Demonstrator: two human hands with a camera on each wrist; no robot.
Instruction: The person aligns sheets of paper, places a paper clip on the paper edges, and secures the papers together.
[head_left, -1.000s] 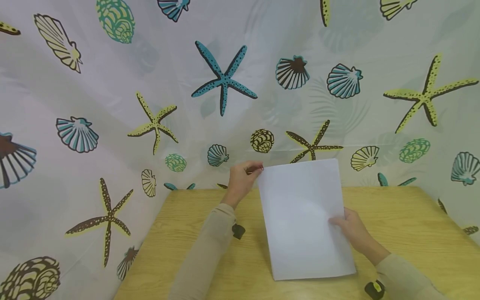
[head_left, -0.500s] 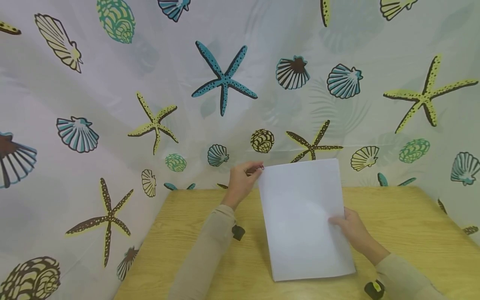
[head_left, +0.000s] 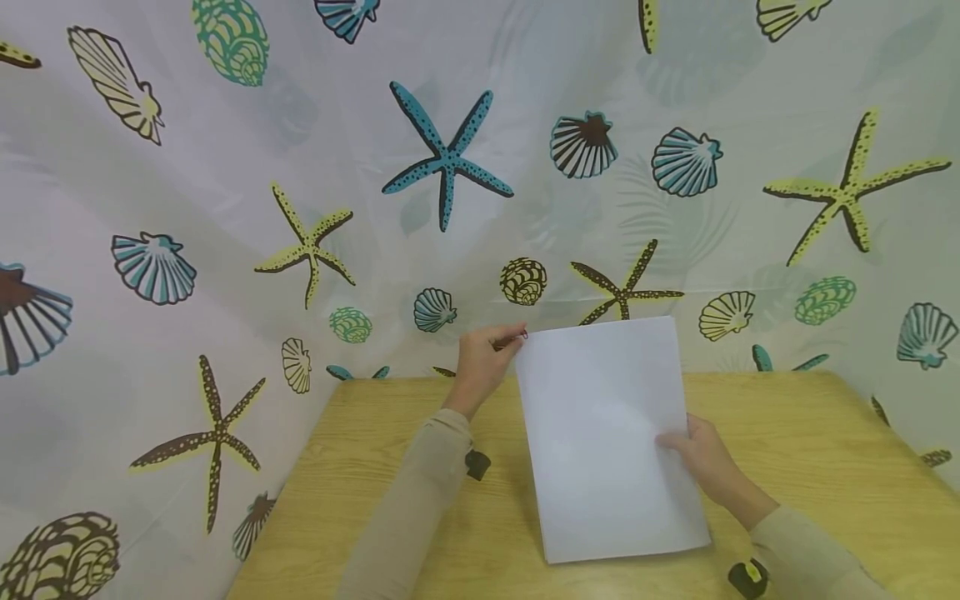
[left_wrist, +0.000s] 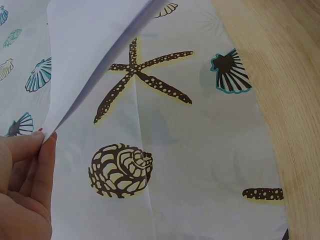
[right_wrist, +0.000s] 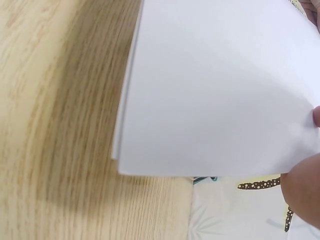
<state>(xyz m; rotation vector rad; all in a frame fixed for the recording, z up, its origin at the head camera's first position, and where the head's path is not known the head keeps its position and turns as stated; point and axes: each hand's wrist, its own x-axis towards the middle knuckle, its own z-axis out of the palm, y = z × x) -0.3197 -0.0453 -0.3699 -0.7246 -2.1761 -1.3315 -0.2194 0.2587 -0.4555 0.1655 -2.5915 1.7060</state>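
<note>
A thin stack of blank white paper (head_left: 607, 442) is held up, tilted, over the table. My left hand (head_left: 480, 362) pinches its upper left corner between thumb and fingertips. A tiny red loop, like a paper clip (head_left: 525, 334), shows at those fingertips; in the left wrist view only a speck of red appears by the corner. My right hand (head_left: 705, 458) grips the right edge, thumb on the front face and fingers hidden behind. In the right wrist view, the slightly offset edges of the paper (right_wrist: 210, 90) reveal more than one layer.
The pale wooden table (head_left: 390, 433) lies beneath the paper. Around it hangs a white curtain (head_left: 510, 225) printed with starfish and shells. Black wrist devices (head_left: 748, 577) show at both sleeves.
</note>
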